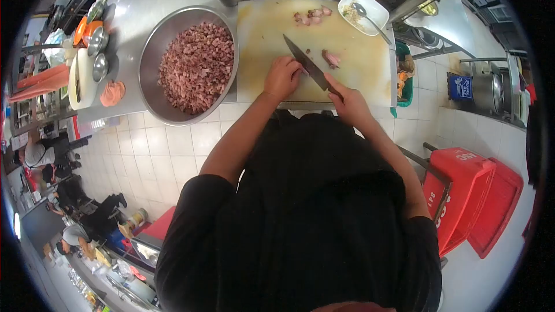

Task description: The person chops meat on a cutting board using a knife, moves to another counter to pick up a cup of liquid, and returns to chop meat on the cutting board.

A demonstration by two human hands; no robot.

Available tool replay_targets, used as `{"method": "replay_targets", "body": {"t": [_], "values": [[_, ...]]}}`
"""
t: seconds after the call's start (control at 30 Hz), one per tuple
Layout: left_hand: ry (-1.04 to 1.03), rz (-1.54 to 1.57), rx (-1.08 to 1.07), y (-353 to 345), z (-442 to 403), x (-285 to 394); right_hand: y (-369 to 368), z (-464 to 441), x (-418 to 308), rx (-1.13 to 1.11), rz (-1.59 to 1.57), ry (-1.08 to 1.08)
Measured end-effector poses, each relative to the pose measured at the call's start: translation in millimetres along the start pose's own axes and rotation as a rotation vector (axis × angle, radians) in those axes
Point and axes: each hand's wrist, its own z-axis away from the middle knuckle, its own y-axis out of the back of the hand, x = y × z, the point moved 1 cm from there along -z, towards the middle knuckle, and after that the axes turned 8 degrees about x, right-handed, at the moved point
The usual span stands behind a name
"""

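Long knife with a dark metal blade [306, 62] between two bare hands on a white, yellow-stained cutting board [364, 81]

The knife lies slanted over the board's near half, tip pointing away. The right hand [348, 103] grasps its handle at the board's near edge; the left hand [283, 77], fingers bent, sits just left of the blade; I cannot tell whether it pinches anything. Right of the blade, on the board, lies a reddish meat strip [331, 59], and pinkish cut meat pieces [312, 16] lie near its far edge. A white oblong dish [376, 8] holding a metal spoon [370, 22] covers the board's far right corner. Left of the board, a wide steel bowl [151, 52] holds diced reddish meat [193, 66].
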Motion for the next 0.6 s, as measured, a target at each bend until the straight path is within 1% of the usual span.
{"method": "replay_targets", "body": {"t": [0.1,0.2,0.3,0.4,0.5,0.6], "values": [[-0.034,0.013,0.002,5.0,-1.3,3.8,15.7,17.4,-3.9,0.116,-0.159,-0.004],[-0.028,-0.001,-0.013,4.0,-3.7,7.4,27.2,30.9,0.3,0.145,-0.055,-0.014],[-0.107,0.029,0.042,-1.7,-5.6,8.1,27.2,36.1,7.5,0.051,0.054,0.009],[-0.113,0.088,-0.042,-3.6,-12.3,7.2,33.3,37.2,3.0,0.082,0.019,0.054],[-0.175,0.118,-0.071,-5.5,-21.8,20.6,46.0,38.1,3.5,0.084,0.059,0.014],[-0.131,0.138,-0.124,-27.9,-30.0,27.3,60.7,38.7,13.8,0.125,0.141,0.081]]}}
